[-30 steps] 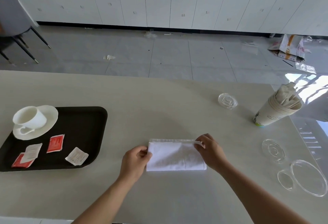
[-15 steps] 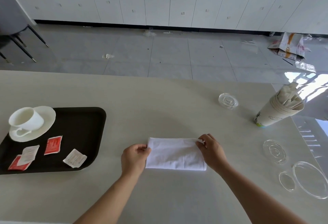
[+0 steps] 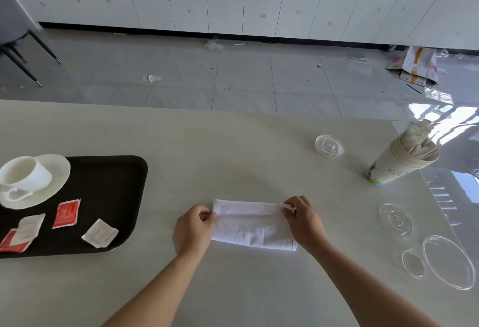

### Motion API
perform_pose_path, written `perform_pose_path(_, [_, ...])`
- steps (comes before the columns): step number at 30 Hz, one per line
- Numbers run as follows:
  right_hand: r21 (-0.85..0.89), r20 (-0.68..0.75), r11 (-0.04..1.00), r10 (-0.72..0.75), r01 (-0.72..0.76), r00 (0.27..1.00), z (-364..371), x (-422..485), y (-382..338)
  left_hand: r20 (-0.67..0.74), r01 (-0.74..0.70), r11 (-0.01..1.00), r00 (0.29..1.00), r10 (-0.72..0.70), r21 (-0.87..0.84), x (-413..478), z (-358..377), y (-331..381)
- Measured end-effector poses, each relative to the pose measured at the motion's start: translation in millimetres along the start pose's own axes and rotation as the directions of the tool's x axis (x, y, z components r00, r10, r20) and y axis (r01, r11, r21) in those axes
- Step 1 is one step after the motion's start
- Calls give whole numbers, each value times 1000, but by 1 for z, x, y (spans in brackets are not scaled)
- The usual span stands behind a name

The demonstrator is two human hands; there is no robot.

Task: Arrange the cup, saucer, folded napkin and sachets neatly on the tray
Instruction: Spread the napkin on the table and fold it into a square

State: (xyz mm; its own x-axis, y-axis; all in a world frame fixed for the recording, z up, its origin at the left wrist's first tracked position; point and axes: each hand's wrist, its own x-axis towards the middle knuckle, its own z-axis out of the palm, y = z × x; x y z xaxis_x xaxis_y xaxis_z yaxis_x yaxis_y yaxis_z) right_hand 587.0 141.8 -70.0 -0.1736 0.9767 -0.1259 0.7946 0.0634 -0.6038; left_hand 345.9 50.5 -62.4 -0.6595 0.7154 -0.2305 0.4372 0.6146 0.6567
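A white folded napkin (image 3: 248, 225) lies flat on the pale table in front of me. My left hand (image 3: 193, 228) pinches its left edge and my right hand (image 3: 302, 220) pinches its upper right corner. At the left sits a black tray (image 3: 114, 186). A white cup (image 3: 28, 173) stands on a white saucer (image 3: 55, 171) at the tray's far left. Below them lie several sachets: a red one (image 3: 66, 213), a white one (image 3: 99, 233), and a white one (image 3: 29, 225) overlapping another red one (image 3: 11, 243).
A stack of paper cups (image 3: 400, 160) holding paper-wrapped sticks stands at the right. Clear plastic lids (image 3: 329, 146) (image 3: 395, 220) (image 3: 448, 260) lie around it on the table. Beyond the table's far edge is a littered tiled floor, with a chair at far left.
The napkin's far edge has been brought nearer, making the fold narrower. Both hands stayed at its ends. The view shifted slightly.
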Motion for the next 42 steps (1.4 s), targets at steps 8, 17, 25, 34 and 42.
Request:
perform_pose_path(8, [-6, -31, 1000, 17, -17, 999, 3, 0, -1, -107, -246, 950, 957, 269, 191, -6, 4, -4])
perform_pose_path(17, [63, -89, 996, 66, -61, 994, 11, -4, 4, 392, -767, 455, 629, 671, 452, 17, 33, -14])
perform_pose_path(25, [-399, -26, 825, -447, 401, 894, 45, -26, -44, 435, -741, 458, 664, 608, 491, 16, 40, -21])
perform_pose_path(34, [-551, 82, 797, -242, 246, 967, 52, -21, -4, 424, -737, 445, 665, 615, 509, 16, 40, -20])
perform_pose_path(42, [-527, 109, 806, -252, 271, 961, 49, -22, -7, 411, -704, 479, 702, 582, 524, 9, 40, -25])
